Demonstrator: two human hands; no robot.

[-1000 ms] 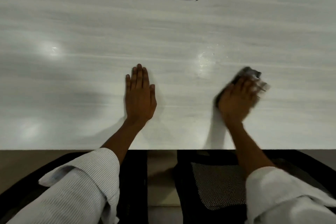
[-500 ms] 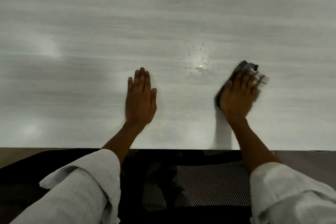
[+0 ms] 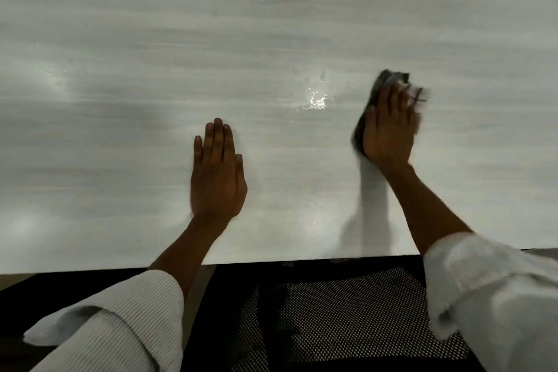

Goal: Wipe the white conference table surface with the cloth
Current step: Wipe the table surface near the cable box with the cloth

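Right hand (image 3: 389, 127) presses cloth (image 3: 389, 80) flat-fingered on table (image 3: 120, 69); left hand (image 3: 216, 172) released.

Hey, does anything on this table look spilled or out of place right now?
Yes: a small wet patch glistens on the white table, between the two hands and left of the cloth under the right hand. The cloth has not yet covered it. The left hand rests flat. Nothing else looks odd.
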